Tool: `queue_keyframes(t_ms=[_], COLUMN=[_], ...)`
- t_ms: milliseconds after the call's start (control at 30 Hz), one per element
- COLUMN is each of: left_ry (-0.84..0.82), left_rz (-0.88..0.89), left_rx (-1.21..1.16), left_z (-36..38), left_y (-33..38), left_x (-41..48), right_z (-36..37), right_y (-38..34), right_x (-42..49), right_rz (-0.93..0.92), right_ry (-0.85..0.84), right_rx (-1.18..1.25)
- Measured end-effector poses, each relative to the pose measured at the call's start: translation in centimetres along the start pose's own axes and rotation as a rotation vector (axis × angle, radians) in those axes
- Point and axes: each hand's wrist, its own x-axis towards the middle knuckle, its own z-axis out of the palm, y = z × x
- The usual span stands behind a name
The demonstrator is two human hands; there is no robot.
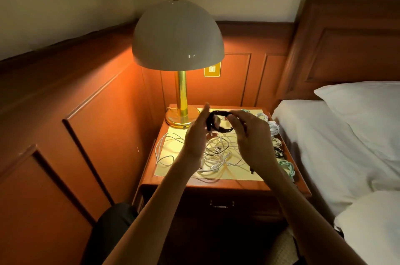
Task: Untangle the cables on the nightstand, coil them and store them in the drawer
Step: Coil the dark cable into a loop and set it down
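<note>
From the head camera, a person is reaching both bare arms out over the nightstand (216,185) and holding a black cable coil (219,129) up in the air between the hands, above the far half of the tabletop. The right hand (253,137) is gripping the right side of the loop, its fingers curling over the cable. The left hand (195,134) is lying against the loop's left edge with its fingers stretching straight toward the far wall; it is blurring, so whether its thumb is pinching the cable cannot be told. Below the hands, a tangle of white cables (171,145) is sprawling loose across the yellow mat (242,176) that is covering the tabletop, with a thin dark cable running through it. Along the right edge of the nightstand a row of finished coils is sitting: a white coil (273,127) farthest, a dark coil (279,153) in the middle, and a pale green coil (287,167) nearest. The drawer (221,204) under the top is standing closed, its metal handle facing the camera. A brass lamp (178,43) with a domed shade is glowing on the far left corner, and a bed (320,139) with a white pillow (357,106) is lying just to the right.
</note>
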Motion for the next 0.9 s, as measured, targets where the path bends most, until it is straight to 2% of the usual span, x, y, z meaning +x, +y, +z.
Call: queue_keyframes(t_ms=[67, 167, 233, 333, 400, 533, 667, 733, 800, 900], left_ry=[-0.03, 0.065, -0.082, -0.247, -0.208, 0.071, 0.243, 0.266, 0.167, -0.109], left_rz=[0.063, 0.374, 0.519, 0.498, 0.518, 0.63, 0.596, 0.536, 0.379, 0.113], left_rx=[0.329, 0.756, 0.778, 0.598, 0.556, 0.649, 0.597, 0.535, 0.409, 0.205], left_z=[-1.1, -2.0, -1.8, -1.5, -1.4, 0.1, 1.6, 2.2, 1.9, 0.4], left_y=[-0.2, -0.1, -0.2, -1.1, -1.5, -2.2, -3.1, -3.4, -3.2, -2.0], left_x=[0.6, 1.1, 0.9, 0.7, 0.6, 0.7, 0.4, 0.1, 0.2, 0.8], right_z=[-1.4, -2.4, -2.4, -2.9, -3.2, -2.3, -1.3, -1.0, -1.0, -1.3], right_y=[0.8, 1.4, 1.4, 1.1, 0.8, 0.1, 0.5, 0.5, 0.5, 0.9], right_x=[1.0, 1.6, 1.9, 2.3, 2.1, 0.9, 0.0, -0.1, -0.2, -0.1], right_rz=[-0.091, -0.207, -0.25, -0.264, -0.218, -0.011, 0.197, 0.244, 0.19, 0.122], right_ry=[-0.191, -0.364, -0.385, -0.393, -0.331, -0.161, -0.201, -0.181, -0.141, -0.182], right_rx=[-0.097, -0.194, -0.212, -0.149, -0.083, 0.007, 0.081, 0.158, 0.115, 0.048])
